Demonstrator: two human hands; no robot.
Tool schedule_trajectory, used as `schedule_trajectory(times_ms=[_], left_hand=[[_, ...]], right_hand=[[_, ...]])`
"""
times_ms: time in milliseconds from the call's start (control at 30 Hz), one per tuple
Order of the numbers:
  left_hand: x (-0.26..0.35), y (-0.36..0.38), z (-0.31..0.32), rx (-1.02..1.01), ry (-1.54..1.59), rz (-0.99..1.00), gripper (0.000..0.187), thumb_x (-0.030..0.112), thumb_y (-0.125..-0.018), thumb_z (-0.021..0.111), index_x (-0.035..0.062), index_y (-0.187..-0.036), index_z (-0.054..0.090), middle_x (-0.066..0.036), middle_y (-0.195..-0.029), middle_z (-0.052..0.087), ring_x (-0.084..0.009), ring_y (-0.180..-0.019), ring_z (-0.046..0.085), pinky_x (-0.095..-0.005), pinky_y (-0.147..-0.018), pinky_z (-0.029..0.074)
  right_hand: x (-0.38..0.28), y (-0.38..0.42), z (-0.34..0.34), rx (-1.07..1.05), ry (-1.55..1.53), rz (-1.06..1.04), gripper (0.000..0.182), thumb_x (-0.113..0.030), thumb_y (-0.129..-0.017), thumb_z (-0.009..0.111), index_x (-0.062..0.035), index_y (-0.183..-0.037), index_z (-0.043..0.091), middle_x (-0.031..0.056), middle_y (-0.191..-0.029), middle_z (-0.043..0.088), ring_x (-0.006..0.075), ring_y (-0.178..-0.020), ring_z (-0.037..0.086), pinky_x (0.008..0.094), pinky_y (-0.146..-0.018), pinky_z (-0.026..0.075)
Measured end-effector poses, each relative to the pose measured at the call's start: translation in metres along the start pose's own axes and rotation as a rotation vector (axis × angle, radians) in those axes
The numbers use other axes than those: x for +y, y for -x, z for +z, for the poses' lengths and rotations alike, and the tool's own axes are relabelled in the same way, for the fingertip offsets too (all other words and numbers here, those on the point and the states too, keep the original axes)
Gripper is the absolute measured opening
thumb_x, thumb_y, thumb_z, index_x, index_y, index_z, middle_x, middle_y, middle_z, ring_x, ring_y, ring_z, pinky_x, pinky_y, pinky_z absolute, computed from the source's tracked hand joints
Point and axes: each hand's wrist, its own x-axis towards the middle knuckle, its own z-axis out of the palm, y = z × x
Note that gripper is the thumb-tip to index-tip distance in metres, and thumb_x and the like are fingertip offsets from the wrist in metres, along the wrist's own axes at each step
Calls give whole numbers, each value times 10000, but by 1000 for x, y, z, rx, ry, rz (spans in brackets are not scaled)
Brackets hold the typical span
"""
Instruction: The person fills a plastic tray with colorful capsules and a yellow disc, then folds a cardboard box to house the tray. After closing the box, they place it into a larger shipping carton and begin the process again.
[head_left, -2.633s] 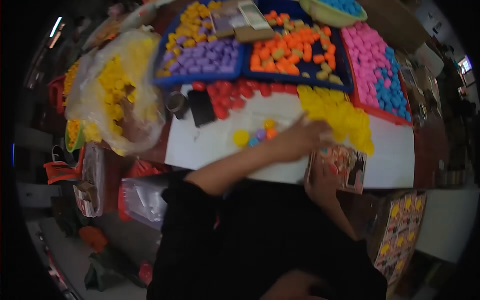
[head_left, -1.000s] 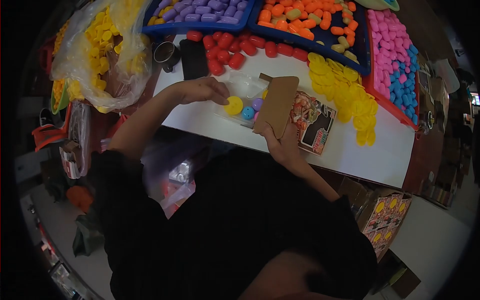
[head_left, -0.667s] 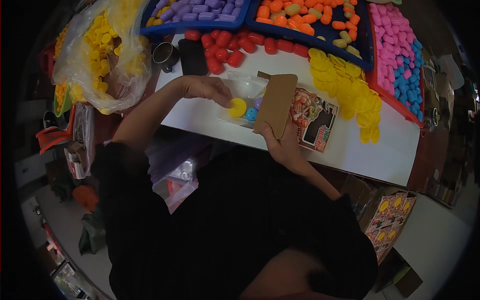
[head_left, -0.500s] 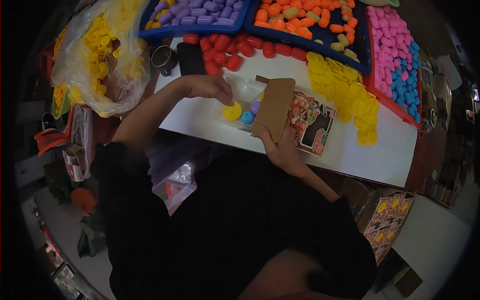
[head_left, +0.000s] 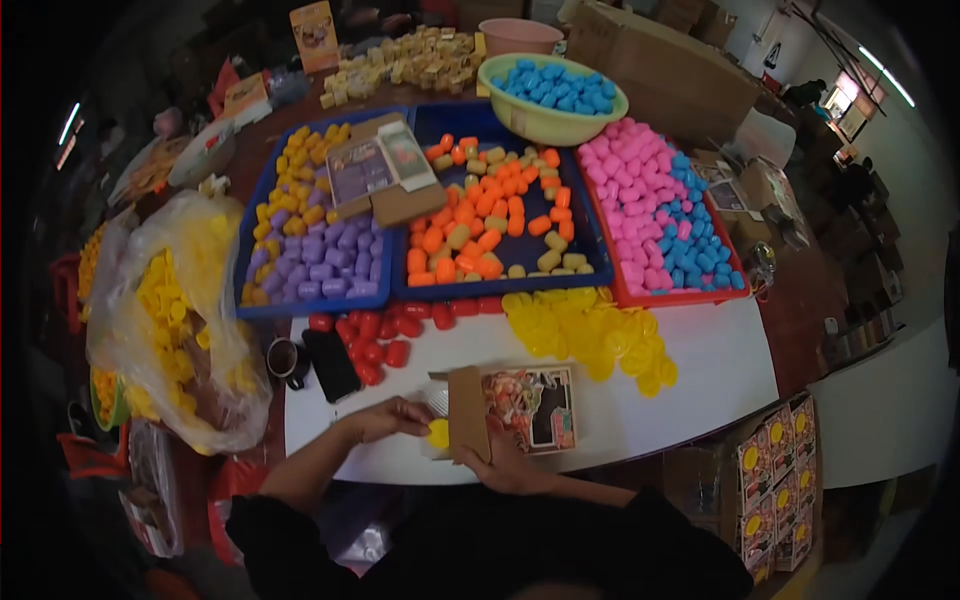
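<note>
My left hand rests on the white table, fingertips touching a yellow disc that sits in a clear plastic tray. My right hand holds the brown cardboard flap of a printed card that lies flat on the table. The flap stands up over the tray and hides most of what is in it.
Red capsules and a pile of yellow discs lie behind the card. Blue trays hold purple and orange capsules, a red tray pink ones. A bag of yellow discs, a cup and a black phone are at left.
The view has tilted up, showing the far trays and bowl. My hands, the card and the tray now sit at the table's near edge, and the flap covers more of the tray.
</note>
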Motion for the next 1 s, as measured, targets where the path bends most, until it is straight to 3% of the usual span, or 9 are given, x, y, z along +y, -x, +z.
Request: schedule_trajectory(times_ms=[67, 200, 267, 300, 600, 800, 900, 933, 1000], left_hand=[[-6, -21, 13, -18, 92, -16, 166, 13, -804, 600, 2, -959, 656, -35, -965, 640, -118, -940, 558, -261, -866, 431], [5, -35, 20, -58, 59, 59, 241, 84, -803, 611, 28, -1034, 641, -59, -1011, 644, -147, -976, 564, -288, -909, 421], [47, -17, 31, -201, 1097, -67, 293, 112, -811, 601, 25, -1091, 608, -90, -1052, 625, -166, -981, 560, -302, -901, 428], [46, -16, 31, -200, 1097, -78, 293, 112, -811, 601, 25, -1091, 608, -90, -1052, 625, -166, -981, 560, -302, -901, 428], [27, -14, -3, 107, -121, 109, 311, 131, -831, 582, 16, -1120, 582, -113, -1064, 614, -178, -975, 554, -321, -879, 438], [90, 45, -35, 260, -349, -55, 282, 111, -845, 584, -15, -1097, 583, -75, -995, 620, -120, -924, 556, -261, -815, 454], [133, 102, -25, 745, 4, 747, 449, 126, -890, 532, 61, -1310, 387, -98, -943, 593, -132, -785, 547, -261, -751, 461], [132, 112, -39, 598, 465, 1273, 486, 143, -888, 515, 68, -1338, 346, -114, -974, 577, -146, -737, 533, -263, -737, 460], [155, 131, -35, 960, 618, 1643, 456, 182, -871, 531, 58, -1292, 409, -107, -1002, 562, -139, -751, 523, -281, -729, 457]], right_hand=[[3, -5, 1, -66, -46, 3, 355, -140, -833, 558, 23, -1128, 446, 148, -977, 533, 225, -877, 556, 339, -744, 457], [8, -11, -13, -156, 62, -59, 460, -195, -816, 615, -3, -1192, 432, 155, -1023, 522, 249, -920, 543, 353, -776, 452], [-9, -5, -33, -105, 383, -347, 470, -218, -787, 666, -51, -1187, 484, 135, -1047, 515, 270, -931, 533, 368, -799, 446], [2, -3, -40, -99, 375, -342, 470, -218, -787, 666, -51, -1187, 484, 135, -1047, 515, 270, -931, 533, 368, -799, 446], [35, -3, -44, -20, 351, -419, 145, -127, -780, 630, -38, -890, 596, 85, -899, 520, 240, -862, 518, 336, -758, 433], [36, -5, -43, 31, 407, -456, 135, -84, -743, 667, -46, -855, 601, 73, -886, 536, 230, -853, 539, 325, -749, 451], [31, -7, -44, 17, 385, -347, 132, -91, -746, 664, -36, -838, 588, 79, -864, 525, 240, -843, 532, 327, -746, 445], [35, -10, -44, 48, 415, -411, 134, -105, -737, 654, -41, -820, 570, 86, -846, 505, 253, -840, 519, 336, -755, 439], [38, -9, -42, 54, 457, -431, 143, -117, -715, 648, -52, -794, 549, 94, -829, 484, 273, -838, 503, 351, -762, 433]])
